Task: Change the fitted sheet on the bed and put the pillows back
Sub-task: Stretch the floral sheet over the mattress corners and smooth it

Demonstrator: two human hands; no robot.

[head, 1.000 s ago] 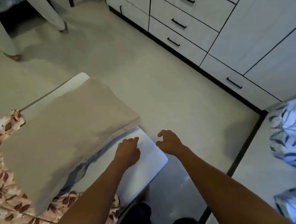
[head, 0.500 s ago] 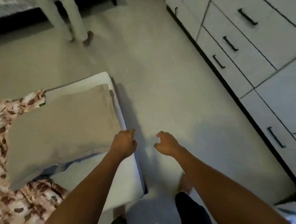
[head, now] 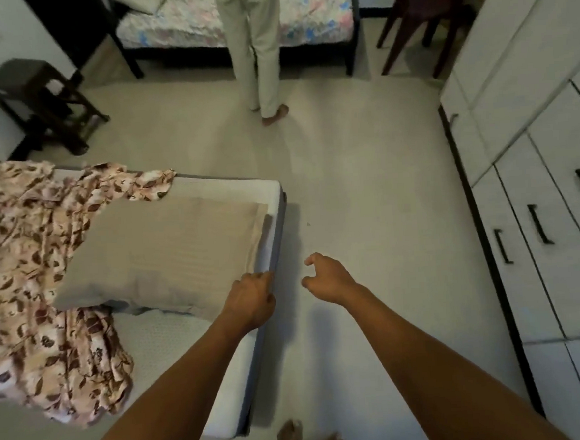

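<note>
Pillow [head: 167,252]: beige, rectangular, on white mattress [head: 173,334].
Sheet [head: 27,259]: crumpled, floral, alongside.
Left hand [head: 253,299]: at pillow corner, grip unclear.
Right hand [head: 327,279]: loosely curled, empty.

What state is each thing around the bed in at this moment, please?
mattress, near corner bare, no sheet over it.
floral sheet, crumpled, lying loose over the far part of the mattress.
pillow, lying flat on the mattress.
left hand, fingers curled at the mattress edge by the pillow; grip unclear.
right hand, loosely curled over the floor, holding nothing.
drawers, closed.
</note>
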